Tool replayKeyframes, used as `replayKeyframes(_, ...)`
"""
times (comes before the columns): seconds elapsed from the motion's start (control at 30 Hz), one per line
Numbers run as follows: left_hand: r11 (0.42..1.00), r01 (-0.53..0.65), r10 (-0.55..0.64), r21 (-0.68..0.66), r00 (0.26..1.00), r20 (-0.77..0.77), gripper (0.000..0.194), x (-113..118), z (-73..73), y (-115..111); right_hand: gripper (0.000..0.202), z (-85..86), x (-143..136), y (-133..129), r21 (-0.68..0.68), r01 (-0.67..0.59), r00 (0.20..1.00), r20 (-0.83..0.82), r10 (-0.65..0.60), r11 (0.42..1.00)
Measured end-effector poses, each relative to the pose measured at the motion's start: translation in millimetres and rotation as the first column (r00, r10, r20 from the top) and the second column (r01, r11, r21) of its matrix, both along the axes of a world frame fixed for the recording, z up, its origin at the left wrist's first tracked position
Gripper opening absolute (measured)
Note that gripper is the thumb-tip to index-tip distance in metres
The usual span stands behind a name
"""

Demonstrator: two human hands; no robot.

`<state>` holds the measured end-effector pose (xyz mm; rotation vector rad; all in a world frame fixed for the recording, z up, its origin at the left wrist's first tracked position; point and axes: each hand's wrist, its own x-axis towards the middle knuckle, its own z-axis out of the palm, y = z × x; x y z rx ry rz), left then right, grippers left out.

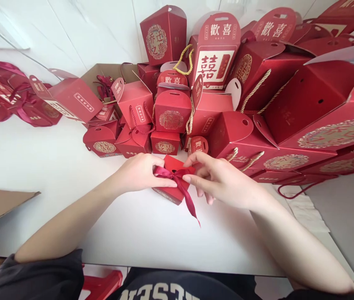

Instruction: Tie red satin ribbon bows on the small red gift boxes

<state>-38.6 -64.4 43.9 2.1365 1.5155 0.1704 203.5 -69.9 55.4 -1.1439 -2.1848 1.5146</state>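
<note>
A small red gift box (172, 194) sits on the white table in front of me. Across its top lies a dark red satin ribbon (190, 204) gathered in a bow, one tail hanging over the near side towards me. My left hand (142, 171) pinches the bow's left loop between thumb and fingers. From the other side, my right hand (217, 179) has its thumb and forefinger closed at the bow's right part, close to the knot; its other fingers curl beneath. Both hands cover parts of the box's sides.
Red gift boxes (173, 110) of several sizes are stacked along the wall, some with rope handles. More ribboned boxes (36, 109) lie at the far left. A cardboard flap (1, 204) juts in at the left, and a red stool (103, 285) stands below the table (108, 233).
</note>
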Motion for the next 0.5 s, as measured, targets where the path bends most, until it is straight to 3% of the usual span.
replayKeyframes(0.17,0.993,0.088,-0.077,-0.082,0.988,0.134,0.054,-7.0,-1.6,8.5,0.017,-24.3,-11.3,13.1,-0.191,-0.003,0.999,-0.053,-0.007,0.982)
replayKeyframes(0.3,0.987,0.129,-0.109,-0.090,0.973,0.205,0.054,-12.2,-6.6,15.5,0.021,-27.4,-13.5,20.7,-0.322,-0.025,0.985,-0.170,-0.032,0.947)
replayKeyframes(0.4,0.977,0.180,-0.147,-0.114,0.957,0.250,0.053,-17.0,-10.4,20.0,0.030,-26.7,-13.9,23.9,-0.339,-0.020,0.978,-0.202,-0.052,0.941)
replayKeyframes(0.5,0.967,0.201,-0.154,-0.158,0.950,0.270,0.053,-20.1,-12.1,23.0,0.036,-29.0,-14.5,24.1,-0.274,0.005,0.981,-0.186,-0.058,0.962)
